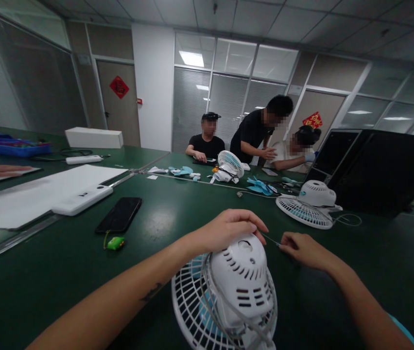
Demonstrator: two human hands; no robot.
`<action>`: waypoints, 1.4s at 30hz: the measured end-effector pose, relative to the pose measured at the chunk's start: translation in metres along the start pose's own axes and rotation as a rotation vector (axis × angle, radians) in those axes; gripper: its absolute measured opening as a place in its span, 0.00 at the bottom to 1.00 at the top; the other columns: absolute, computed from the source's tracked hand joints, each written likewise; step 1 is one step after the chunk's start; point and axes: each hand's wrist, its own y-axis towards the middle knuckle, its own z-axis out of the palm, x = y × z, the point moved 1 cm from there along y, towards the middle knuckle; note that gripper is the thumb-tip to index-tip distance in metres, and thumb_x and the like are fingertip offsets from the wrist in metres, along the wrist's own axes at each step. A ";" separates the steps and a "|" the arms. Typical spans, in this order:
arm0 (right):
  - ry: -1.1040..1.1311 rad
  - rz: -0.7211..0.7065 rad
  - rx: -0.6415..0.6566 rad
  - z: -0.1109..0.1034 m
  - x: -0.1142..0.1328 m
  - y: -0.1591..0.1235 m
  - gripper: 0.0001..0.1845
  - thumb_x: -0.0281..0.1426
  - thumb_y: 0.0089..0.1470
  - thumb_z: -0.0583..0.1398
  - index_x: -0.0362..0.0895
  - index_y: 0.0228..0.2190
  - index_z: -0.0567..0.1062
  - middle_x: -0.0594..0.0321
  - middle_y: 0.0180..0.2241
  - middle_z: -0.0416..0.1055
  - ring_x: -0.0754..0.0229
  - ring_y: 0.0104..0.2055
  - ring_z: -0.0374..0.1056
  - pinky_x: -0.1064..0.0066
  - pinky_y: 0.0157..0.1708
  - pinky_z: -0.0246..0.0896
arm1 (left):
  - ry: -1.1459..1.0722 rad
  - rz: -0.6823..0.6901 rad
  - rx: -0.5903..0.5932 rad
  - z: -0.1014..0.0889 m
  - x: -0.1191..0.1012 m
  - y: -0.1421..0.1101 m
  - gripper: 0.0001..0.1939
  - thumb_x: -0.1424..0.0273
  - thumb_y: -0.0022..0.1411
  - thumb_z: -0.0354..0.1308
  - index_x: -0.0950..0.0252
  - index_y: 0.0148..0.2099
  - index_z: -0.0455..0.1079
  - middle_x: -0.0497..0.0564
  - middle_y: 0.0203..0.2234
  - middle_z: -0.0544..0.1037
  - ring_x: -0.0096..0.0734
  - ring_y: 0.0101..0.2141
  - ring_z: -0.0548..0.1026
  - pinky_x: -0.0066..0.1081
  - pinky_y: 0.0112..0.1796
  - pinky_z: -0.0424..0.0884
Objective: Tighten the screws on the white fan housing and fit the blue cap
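Note:
A small white desk fan (234, 291) lies face down on the green table (178, 214) right in front of me, its motor housing turned up. My left hand (229, 227) rests curled over the top of the housing, fingers closed in a pinch. My right hand (303, 249) is just to the right, fingers pinched on a thin cord or tie (271, 239) that runs between the two hands.
A black phone (119, 215) and a small green object (114, 243) lie to the left. A white power strip (82, 200) sits on white sheets. Another white fan (309, 204) lies at right beside black monitors (374, 165). Three people work at the far end.

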 end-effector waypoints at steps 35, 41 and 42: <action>0.843 -1.113 -0.880 -0.028 0.175 -0.051 0.13 0.28 0.61 0.59 0.52 0.46 0.77 0.62 0.38 0.71 0.69 0.21 0.66 0.76 0.14 0.65 | 0.902 0.180 0.229 0.007 -0.036 -0.024 0.27 0.59 0.50 0.70 0.70 0.48 0.74 0.57 0.43 0.77 0.41 0.42 0.74 0.38 0.46 0.71; 0.850 -1.131 -0.886 -0.028 0.175 -0.046 0.14 0.27 0.61 0.59 0.52 0.47 0.77 0.63 0.38 0.70 0.69 0.22 0.67 0.76 0.16 0.68 | 0.898 0.166 0.225 0.008 -0.036 -0.025 0.26 0.61 0.48 0.71 0.68 0.48 0.74 0.56 0.43 0.77 0.42 0.43 0.75 0.38 0.48 0.70; 0.851 -1.126 -0.880 -0.028 0.175 -0.045 0.14 0.27 0.61 0.59 0.52 0.46 0.77 0.64 0.38 0.70 0.70 0.22 0.67 0.77 0.15 0.67 | 0.901 0.161 0.226 0.008 -0.036 -0.025 0.27 0.61 0.48 0.71 0.68 0.49 0.74 0.56 0.43 0.77 0.42 0.43 0.75 0.38 0.47 0.71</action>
